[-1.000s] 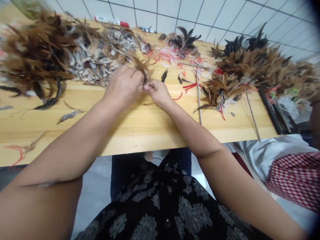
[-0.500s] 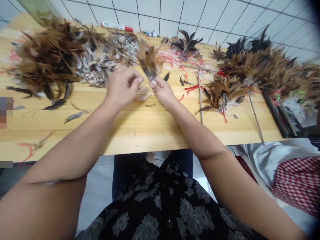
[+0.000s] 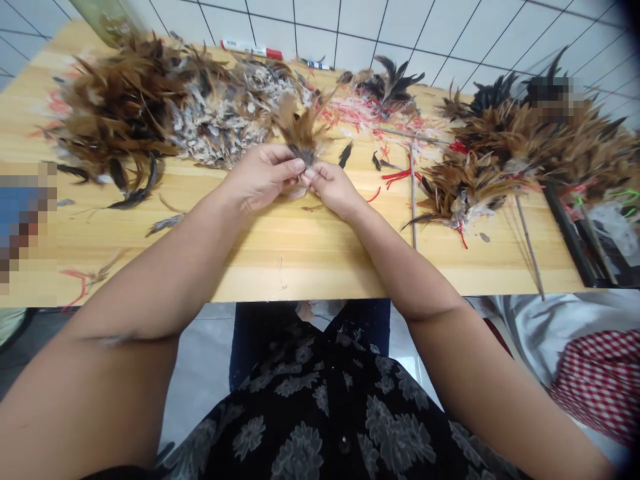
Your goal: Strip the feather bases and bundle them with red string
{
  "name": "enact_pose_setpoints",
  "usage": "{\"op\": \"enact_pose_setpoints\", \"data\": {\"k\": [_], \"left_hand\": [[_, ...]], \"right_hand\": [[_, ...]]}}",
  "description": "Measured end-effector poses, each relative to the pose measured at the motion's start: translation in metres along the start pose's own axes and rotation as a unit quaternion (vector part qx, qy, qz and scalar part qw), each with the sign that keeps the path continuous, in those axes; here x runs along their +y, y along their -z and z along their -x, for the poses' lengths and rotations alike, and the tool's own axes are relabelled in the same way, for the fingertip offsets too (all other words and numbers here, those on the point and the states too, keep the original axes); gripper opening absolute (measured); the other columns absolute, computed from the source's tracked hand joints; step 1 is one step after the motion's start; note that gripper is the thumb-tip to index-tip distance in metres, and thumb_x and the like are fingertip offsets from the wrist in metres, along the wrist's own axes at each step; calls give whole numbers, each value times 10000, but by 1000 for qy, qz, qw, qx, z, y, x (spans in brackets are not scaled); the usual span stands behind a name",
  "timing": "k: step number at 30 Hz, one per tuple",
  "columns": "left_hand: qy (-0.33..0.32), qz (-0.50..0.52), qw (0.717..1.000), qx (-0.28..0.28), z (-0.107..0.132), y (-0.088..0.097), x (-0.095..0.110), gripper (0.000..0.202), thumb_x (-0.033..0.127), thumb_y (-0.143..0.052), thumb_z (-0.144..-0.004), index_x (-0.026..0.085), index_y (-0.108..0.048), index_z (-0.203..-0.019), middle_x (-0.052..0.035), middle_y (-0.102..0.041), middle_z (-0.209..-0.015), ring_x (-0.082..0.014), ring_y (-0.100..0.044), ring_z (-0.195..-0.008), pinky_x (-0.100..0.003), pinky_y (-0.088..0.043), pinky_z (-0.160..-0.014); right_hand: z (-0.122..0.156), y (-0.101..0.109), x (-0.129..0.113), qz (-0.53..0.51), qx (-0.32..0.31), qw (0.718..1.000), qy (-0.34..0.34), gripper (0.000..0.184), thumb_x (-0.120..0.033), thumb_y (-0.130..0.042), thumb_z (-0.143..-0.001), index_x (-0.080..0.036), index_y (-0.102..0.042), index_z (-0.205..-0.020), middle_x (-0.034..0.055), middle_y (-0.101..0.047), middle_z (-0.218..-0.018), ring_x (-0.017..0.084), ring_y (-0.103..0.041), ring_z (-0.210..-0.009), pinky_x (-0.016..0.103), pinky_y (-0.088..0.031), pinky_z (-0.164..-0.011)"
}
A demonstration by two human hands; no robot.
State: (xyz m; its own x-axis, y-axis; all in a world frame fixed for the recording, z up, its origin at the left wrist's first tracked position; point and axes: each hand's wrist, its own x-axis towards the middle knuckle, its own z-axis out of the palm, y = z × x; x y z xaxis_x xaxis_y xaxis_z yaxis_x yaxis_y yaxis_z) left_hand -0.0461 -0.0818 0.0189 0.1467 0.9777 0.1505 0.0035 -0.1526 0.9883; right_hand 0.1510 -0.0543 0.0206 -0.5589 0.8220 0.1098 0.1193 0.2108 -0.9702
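As L hand & R hand both pinch a brown feather tuft by its base, tuft sits above them, mid wood table; loose feather pile at 10 o'clock, feather bunches at 2 o'clock.

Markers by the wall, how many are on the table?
2: a red-capped marker along the back edge of the table, and a smaller one just right of it. More may be hidden behind the feathers.
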Motion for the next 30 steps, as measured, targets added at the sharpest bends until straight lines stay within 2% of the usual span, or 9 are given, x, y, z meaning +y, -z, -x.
{"op": "enact_pose_setpoints", "data": {"k": [5, 8, 11, 14, 17, 19, 23, 25, 30], "left_hand": [[29, 46, 997, -47, 2, 7, 8, 583, 661, -1138, -930, 245, -732, -969, -71, -776, -878, -475, -902, -1233, -645, -784, -1080], [52, 5, 998, -47, 6, 3, 21, 633, 742, -1136, -876, 264, -728, -949, -79, -771, -861, -478, -872, -1254, -674, -751, -1104], [68, -52, 996, -36, 8, -3, 32, 713, 858, -1132, -739, 316, -722, -951, -75, -812, -902, -452, -841, -1235, -675, -718, -1098], [51, -63, 997, -19, 7, -7, 36, 807, 976, -1098, -610, 344, -680, -890, -76, -782, -873, -431, -825, -1106, -698, -692, -1073], [29, -69, 997, -4, 5, -8, 33, 822, 1024, -1058, -585, 358, -673, -876, -95, -795, -904, -449, -807, -1141, -729, -668, -1102], [32, -84, 996, 4, 4, -8, 32, 795, 1005, -1055, -642, 350, -694, -913, -98, -816, -938, -468, -804, -1237, -731, -674, -1114], [66, -97, 993, 7, 6, -7, 36, 682, 865, -1085, -788, 312, -714, -938, -113, -846, -966, -471, -828, -1275, -693, -721, -1066], [64, -83, 994, -9, 7, -6, 38, 639, 800, -1101, -770, 307, -724, -923, -117, -874, -1021, -454, -847, -1236, -684, -725, -1089], [12, -105, 994, 12, 6, -3, 38, 504, 724, -1045, -738, 357, -741, -903, -83, -878, -1073, -443, -851, -1180, -728, -676, -1110]], "right_hand": [[4, -2, -4, -28, -36, 999, -28, 437, -404, -717, -1241, -222, -576, -870, -57, -464, -771, 111, -430, -755, 217, -467, -747], [3, -3, -2, -31, -38, 998, -28, 468, -423, -744, -1230, -228, -565, -844, -62, -458, -749, 110, -429, -733, 217, -470, -725], [2, -3, -5, -26, -17, 999, -21, 524, -528, -829, -1179, -231, -593, -817, -57, -498, -732, 119, -500, -736, 231, -514, -739], [5, -3, -13, -29, 8, 999, -14, 591, -686, -890, -1102, -227, -659, -810, -44, -569, -708, 135, -613, -774, 241, -571, -772], [9, -3, -22, -42, 15, 999, -16, 632, -777, -916, -1043, -220, -707, -831, -39, -625, -690, 143, -696, -818, 242, -623, -816], [10, -2, -25, -49, 11, 999, -21, 629, -777, -928, -1034, -211, -718, -855, -43, -639, -692, 140, -714, -831, 245, -640, -833], [7, -3, -19, -49, 6, 998, -34, 606, -692, -941, -1066, -208, -656, -837, -47, -625, -727, 124, -675, -821, 242, -611, -822], [4, -4, -16, -49, 12, 998, -41, 595, -628, -921, -1107, -221, -595, -821, -50, -599, -745, 114, -633, -804, 235, -575, -802], [0, 0, -26, -98, 81, 987, -96, 482, -249, -674, -1272, -258, -473, -833, -85, -456, -752, 80, -413, -687, 201, -437, -719]]}}
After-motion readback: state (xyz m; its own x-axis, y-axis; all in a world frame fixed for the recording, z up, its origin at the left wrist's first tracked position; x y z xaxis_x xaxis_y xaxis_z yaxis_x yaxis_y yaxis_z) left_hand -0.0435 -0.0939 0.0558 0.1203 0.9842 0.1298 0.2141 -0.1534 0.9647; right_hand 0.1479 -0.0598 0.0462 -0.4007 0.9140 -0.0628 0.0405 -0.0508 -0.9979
